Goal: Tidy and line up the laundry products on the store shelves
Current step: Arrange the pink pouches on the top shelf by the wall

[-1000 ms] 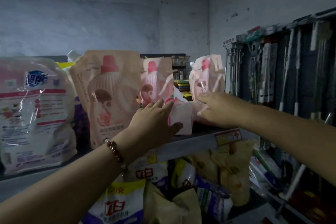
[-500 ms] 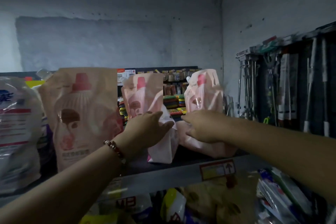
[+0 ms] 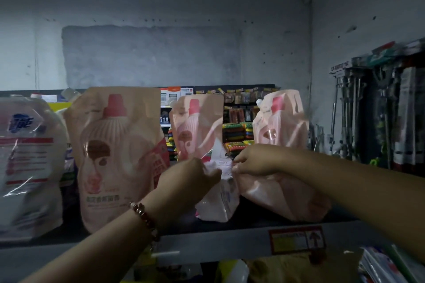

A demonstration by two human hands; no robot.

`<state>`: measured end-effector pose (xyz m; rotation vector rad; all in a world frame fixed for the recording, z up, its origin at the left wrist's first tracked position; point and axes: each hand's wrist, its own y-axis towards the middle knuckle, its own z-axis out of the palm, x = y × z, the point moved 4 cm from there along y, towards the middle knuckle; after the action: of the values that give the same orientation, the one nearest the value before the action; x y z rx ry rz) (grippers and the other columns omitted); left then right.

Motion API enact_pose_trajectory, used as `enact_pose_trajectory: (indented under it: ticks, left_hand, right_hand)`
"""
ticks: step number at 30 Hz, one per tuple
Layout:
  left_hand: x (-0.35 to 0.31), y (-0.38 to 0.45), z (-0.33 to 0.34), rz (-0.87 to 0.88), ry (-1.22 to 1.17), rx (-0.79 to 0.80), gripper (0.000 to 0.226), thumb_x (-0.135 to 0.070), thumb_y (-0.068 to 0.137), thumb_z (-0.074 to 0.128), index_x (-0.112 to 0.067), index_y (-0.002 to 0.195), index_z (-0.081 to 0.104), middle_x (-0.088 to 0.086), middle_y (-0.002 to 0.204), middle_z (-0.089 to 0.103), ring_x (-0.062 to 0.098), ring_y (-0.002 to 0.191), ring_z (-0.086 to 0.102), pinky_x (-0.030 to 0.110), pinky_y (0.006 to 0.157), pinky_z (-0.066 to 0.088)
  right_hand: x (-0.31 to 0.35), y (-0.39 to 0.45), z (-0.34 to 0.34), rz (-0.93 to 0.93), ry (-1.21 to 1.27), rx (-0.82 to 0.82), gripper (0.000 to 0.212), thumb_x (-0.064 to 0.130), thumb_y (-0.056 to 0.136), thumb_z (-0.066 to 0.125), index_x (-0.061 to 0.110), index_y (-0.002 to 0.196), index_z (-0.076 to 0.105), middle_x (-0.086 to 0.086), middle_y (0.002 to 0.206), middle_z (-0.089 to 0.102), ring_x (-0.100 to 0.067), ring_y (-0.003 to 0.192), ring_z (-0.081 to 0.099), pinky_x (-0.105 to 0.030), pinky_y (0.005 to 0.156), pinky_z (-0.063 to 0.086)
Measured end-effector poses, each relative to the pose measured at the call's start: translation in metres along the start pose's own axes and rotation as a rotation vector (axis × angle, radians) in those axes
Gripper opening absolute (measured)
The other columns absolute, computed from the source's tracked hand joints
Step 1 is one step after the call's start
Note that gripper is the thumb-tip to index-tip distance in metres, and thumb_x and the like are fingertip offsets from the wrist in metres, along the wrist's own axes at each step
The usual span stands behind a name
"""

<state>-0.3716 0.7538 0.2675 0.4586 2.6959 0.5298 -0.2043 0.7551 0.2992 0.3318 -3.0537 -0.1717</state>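
Note:
On the top shelf [image 3: 207,240] stand three pink refill pouches: a large one [image 3: 117,156] at left, a middle one [image 3: 197,126] and a right one [image 3: 281,122] that leans. In front of the middle pouch stands a small white-and-pink bag [image 3: 220,200]. My left hand [image 3: 190,181] grips the bag's top from the left. My right hand [image 3: 255,159] pinches the bag's top from the right, its forearm lying across the right pouch's base.
A big white detergent bag [image 3: 27,163] fills the shelf's left end. Mops and tools [image 3: 379,110] hang on the right wall rack. Yellow and other packs [image 3: 287,269] crowd the shelf below. A red price tag [image 3: 296,240] sits on the shelf edge.
The view has risen and moved closer to the shelf. Both hands have closed from resting on the small bag to gripping its top edge.

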Motion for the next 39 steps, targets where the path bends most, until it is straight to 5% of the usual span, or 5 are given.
enact_pose_trajectory:
  ticks: [10,22,29,34,39]
  left_hand:
    - [0.038,-0.017,0.0,-0.013,-0.103,0.02,0.054,-0.048,0.096,0.053,-0.021,0.139,0.034,0.003,0.118,0.065,0.02,0.096,0.064,0.032,0.08,0.052]
    - [0.058,-0.029,0.008,0.135,0.017,-0.095,0.028,-0.033,0.102,0.043,-0.02,0.126,0.045,0.004,0.108,0.065,0.025,0.095,0.063,0.03,0.08,0.051]
    - [0.066,-0.036,0.017,0.192,-0.086,-0.095,0.017,-0.043,0.102,0.044,-0.032,0.116,0.045,-0.003,0.124,0.06,0.016,0.105,0.06,0.038,0.091,0.054]
    - [0.07,-0.037,0.017,0.199,-0.074,-0.091,0.017,-0.043,0.102,0.044,-0.031,0.114,0.046,-0.003,0.119,0.064,0.015,0.1,0.062,0.039,0.086,0.055]
    - [0.069,-0.042,0.012,0.278,-0.021,-0.182,0.013,-0.032,0.101,0.047,-0.028,0.113,0.045,-0.003,0.116,0.065,0.017,0.096,0.064,0.036,0.081,0.056]
  right_hand:
    - [-0.013,0.027,-0.02,0.174,0.093,-0.015,0.052,0.052,0.097,0.047,0.01,0.12,0.067,-0.013,0.128,0.063,-0.03,0.12,0.056,-0.038,0.105,0.039]
    - [-0.009,0.057,0.003,0.153,-0.01,0.113,0.049,0.047,0.099,0.045,0.014,0.133,0.056,-0.006,0.131,0.058,-0.026,0.116,0.057,-0.039,0.098,0.048]
    - [-0.013,0.072,0.007,0.191,0.308,-0.01,0.054,0.045,0.099,0.049,0.006,0.135,0.053,-0.007,0.133,0.055,-0.023,0.121,0.053,-0.033,0.101,0.042]
    - [-0.008,0.081,0.011,0.184,0.406,-0.148,0.024,0.031,0.094,0.062,0.008,0.1,0.067,-0.004,0.089,0.064,-0.014,0.075,0.057,-0.025,0.062,0.042]
    - [0.01,0.086,0.006,0.101,0.394,-0.301,0.03,0.021,0.076,0.072,0.012,0.105,0.065,-0.005,0.099,0.068,-0.024,0.089,0.066,-0.034,0.068,0.055]
